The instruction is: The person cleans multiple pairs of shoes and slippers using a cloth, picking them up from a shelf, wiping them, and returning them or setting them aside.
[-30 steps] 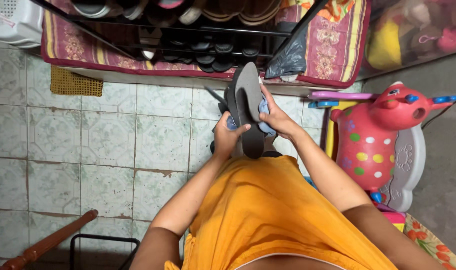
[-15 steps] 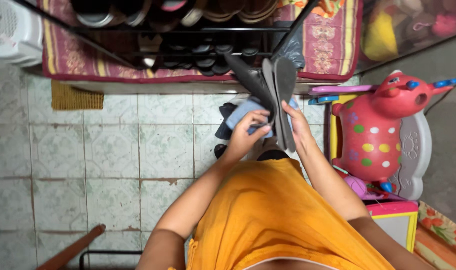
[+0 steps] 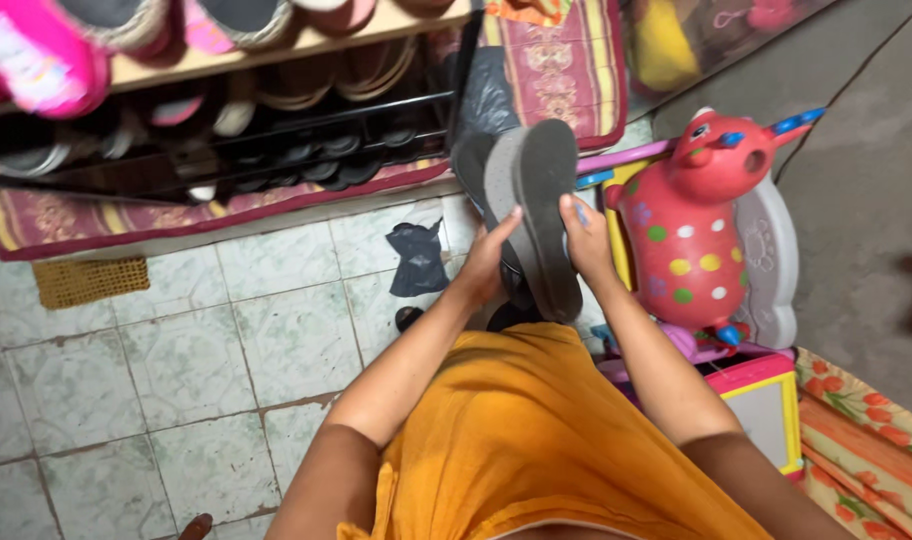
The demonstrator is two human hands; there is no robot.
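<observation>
A pair of dark grey flat sandals [image 3: 536, 205] is held soles together, upright, in front of my orange clothing. My left hand [image 3: 486, 262] grips the pair from the left side, fingers on the sole. My right hand [image 3: 586, 240] presses against it from the right. The sandals' tips point up toward the dark shoe rack [image 3: 226, 140], which holds several shoes and slippers on its shelves. A dark crumpled bag [image 3: 418, 258] lies on the tiled floor [image 3: 176, 350] just left of my left hand.
A pink spotted ride-on toy animal [image 3: 701, 225] stands close on the right, with a white seat part and a pink-framed board [image 3: 761, 400] below it. A patterned red mat [image 3: 566, 70] lies under the rack. A woven yellow mat [image 3: 86, 280] lies at left.
The view has swung right and closer to the rack. Both hands have kept hold of the sandals, now raised slightly toward the rack's right end.
</observation>
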